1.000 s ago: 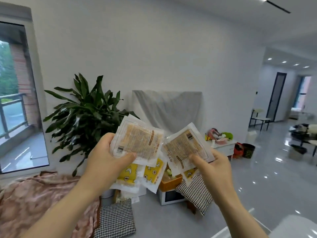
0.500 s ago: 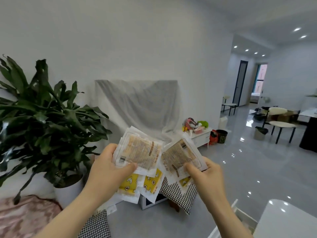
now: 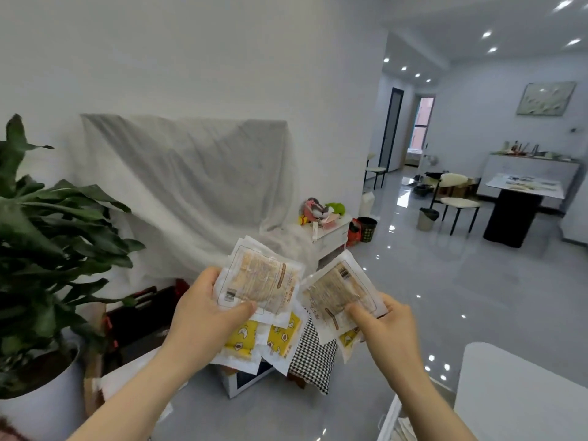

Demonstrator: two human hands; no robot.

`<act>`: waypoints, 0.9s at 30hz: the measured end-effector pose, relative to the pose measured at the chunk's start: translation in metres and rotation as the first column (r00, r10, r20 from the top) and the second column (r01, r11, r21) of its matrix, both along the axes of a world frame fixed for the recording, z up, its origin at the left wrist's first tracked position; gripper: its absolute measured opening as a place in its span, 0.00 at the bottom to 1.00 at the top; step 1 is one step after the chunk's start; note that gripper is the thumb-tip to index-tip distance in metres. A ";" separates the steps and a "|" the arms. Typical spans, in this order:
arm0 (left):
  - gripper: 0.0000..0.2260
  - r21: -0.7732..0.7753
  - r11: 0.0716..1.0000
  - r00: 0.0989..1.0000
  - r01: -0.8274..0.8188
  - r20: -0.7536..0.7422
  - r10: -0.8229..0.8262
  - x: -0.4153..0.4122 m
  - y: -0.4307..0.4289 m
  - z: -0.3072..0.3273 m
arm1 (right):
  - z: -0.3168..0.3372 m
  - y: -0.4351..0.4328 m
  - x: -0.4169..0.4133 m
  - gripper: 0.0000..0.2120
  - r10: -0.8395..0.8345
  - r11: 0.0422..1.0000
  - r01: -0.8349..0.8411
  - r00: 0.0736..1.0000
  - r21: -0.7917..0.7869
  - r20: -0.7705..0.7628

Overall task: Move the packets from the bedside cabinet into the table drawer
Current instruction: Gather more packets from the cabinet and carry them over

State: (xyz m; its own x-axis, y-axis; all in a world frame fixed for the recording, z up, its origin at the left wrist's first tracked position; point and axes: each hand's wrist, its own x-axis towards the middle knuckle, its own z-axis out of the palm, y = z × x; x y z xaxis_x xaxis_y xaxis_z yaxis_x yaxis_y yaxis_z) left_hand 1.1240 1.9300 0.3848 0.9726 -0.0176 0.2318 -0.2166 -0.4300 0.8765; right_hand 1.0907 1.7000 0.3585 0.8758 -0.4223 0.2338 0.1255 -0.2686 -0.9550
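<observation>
Holding a fan of packets (image 3: 261,281) in the left hand (image 3: 203,316), thumb pressed across the front of the top one, fingers curled behind. Pinching a second bunch of packets (image 3: 337,297) in the right hand (image 3: 388,332), thumb on the face, fingers wrapped round the far edge. Both bunches up in mid-air, side by side, inner edges meeting or overlapping; cannot tell which. Clear-fronted tan packets on top, yellow-printed packets (image 3: 245,337) hanging below the left thumb, one more yellow corner under the right bunch.

Below and ahead, glossy grey floor (image 3: 445,297), wide and bare to the right, running on toward a pale chair (image 3: 458,202) and a dark-based table (image 3: 512,218) well apart.

At lower right, near the right forearm, the rounded edge of a white table (image 3: 521,393). Just left of it a thin white rim (image 3: 391,418), too cropped to identify.

On the left, a leafy plant (image 3: 47,237) in a white pot (image 3: 41,405), with leaf tips near the left forearm.

Under the packets, on the floor, a houndstooth cushion (image 3: 313,354) leaning beside a white box (image 3: 241,381). Behind these, a grey draped cloth (image 3: 191,186) along the wall, ending near a low white cabinet (image 3: 331,235) with toys on top.
</observation>
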 end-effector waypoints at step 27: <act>0.15 0.077 0.542 0.545 0.837 -0.010 -0.839 0.200 -0.350 0.011 | -0.004 -0.209 0.037 0.07 -0.862 0.506 0.862 0.506 0.029 0.026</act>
